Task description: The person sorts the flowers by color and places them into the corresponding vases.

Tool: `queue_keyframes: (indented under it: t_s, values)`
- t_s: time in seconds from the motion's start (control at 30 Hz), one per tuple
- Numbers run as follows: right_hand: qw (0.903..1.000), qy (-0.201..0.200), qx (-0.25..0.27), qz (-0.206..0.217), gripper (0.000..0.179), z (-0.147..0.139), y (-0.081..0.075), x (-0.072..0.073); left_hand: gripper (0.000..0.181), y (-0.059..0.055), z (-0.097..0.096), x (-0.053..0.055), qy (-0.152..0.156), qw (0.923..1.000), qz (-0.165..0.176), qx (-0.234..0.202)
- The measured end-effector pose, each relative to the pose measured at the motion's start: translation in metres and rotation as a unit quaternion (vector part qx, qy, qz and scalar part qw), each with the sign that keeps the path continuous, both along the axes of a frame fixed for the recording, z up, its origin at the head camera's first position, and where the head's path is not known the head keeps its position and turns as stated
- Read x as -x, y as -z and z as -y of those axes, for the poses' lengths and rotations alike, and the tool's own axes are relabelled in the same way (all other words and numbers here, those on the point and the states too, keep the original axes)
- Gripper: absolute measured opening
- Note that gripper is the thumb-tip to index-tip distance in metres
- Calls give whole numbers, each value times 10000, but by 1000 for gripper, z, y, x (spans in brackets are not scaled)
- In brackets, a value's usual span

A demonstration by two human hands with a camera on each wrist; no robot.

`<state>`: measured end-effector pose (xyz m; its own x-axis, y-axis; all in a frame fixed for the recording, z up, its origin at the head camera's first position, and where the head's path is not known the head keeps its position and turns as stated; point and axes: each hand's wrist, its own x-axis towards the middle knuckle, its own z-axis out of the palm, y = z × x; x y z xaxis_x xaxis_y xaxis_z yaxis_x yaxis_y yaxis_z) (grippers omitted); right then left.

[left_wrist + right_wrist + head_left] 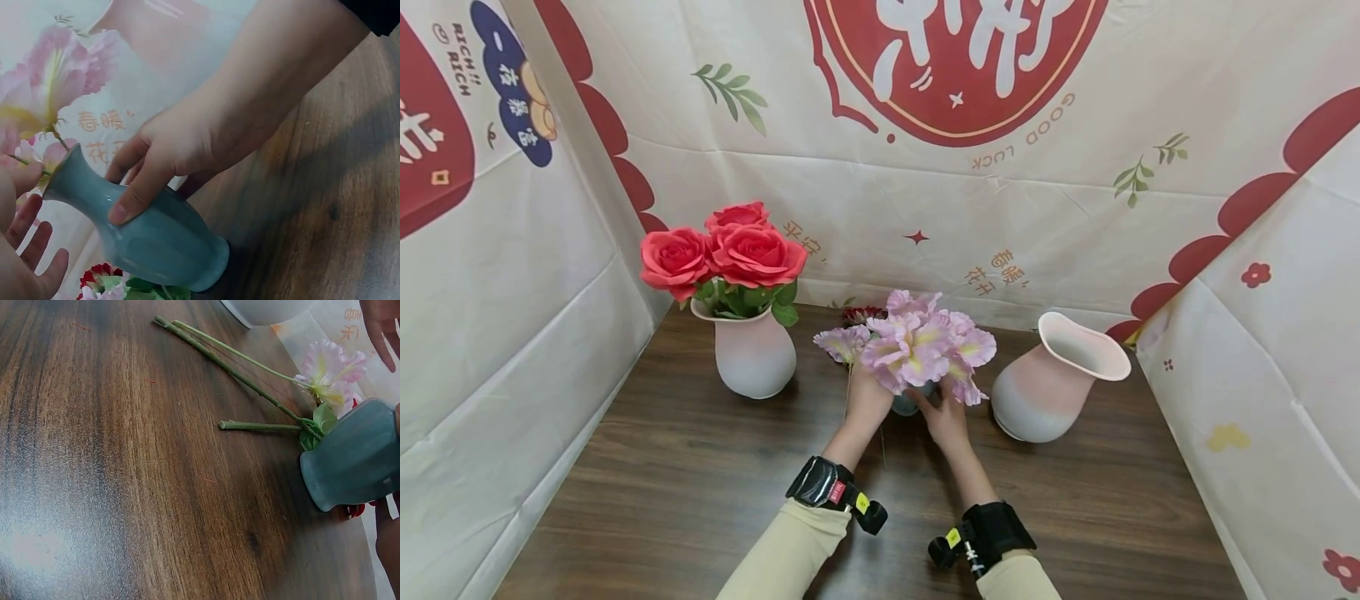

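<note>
My right hand (949, 417) grips the body of a small blue-green vase (156, 237), thumb on the near side. The vase stands upright on the table, as the left wrist view shows it. At the vase's mouth, my left hand (25, 262) pinches a thin flower stem between thumb and forefinger, its other fingers spread loosely. Light purple flowers (917, 346) with yellow centres rise over the vase and hide much of both hands in the head view. Another light purple flower (328, 372) lies behind the vase, with green stems (231, 372) stretched along the table.
Left of my hands, a pink-and-white vase (752, 358) holds red roses (756, 254). A similar vase (1037, 400) with a flared rim stands to the right. Dark red flowers (861, 315) lie at the back of the wooden table (700, 500), near the printed cloth wall (880, 200).
</note>
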<state>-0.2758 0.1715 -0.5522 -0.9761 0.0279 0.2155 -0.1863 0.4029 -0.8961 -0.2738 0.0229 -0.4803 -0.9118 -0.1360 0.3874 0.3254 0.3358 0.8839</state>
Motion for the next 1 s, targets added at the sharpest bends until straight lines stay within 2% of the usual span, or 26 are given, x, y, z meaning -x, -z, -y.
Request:
queue_keyframes:
  t_s: [0.1,0.27,0.33,0.47,0.57,0.73,0.9,1.0]
  values:
    - [10000,-9,14,73,60,0,-1,0,24,2,-1,2,209,9993,127,-300]
    - [9995,22,-4,319,61,0,-2,1,30,9,4,0,311,9988,350,-156]
    - [9993,-8,44,380,62,0,-3,1,34,12,10,-2,271,9987,440,1]
    - [9988,-48,116,470,63,-1,-3,1,31,20,20,-5,178,9975,678,109]
    - [9988,-6,90,480,62,-1,-2,2,19,26,26,-6,107,9947,1024,-74]
    - [9990,45,44,434,62,-2,-1,2,13,36,36,-7,-82,9894,1428,-250]
    - [9991,28,27,413,62,-2,0,2,13,47,44,-8,-235,9869,1597,-29]
    - [9992,24,12,396,63,-2,-1,2,16,52,47,-10,-251,9828,1821,166]
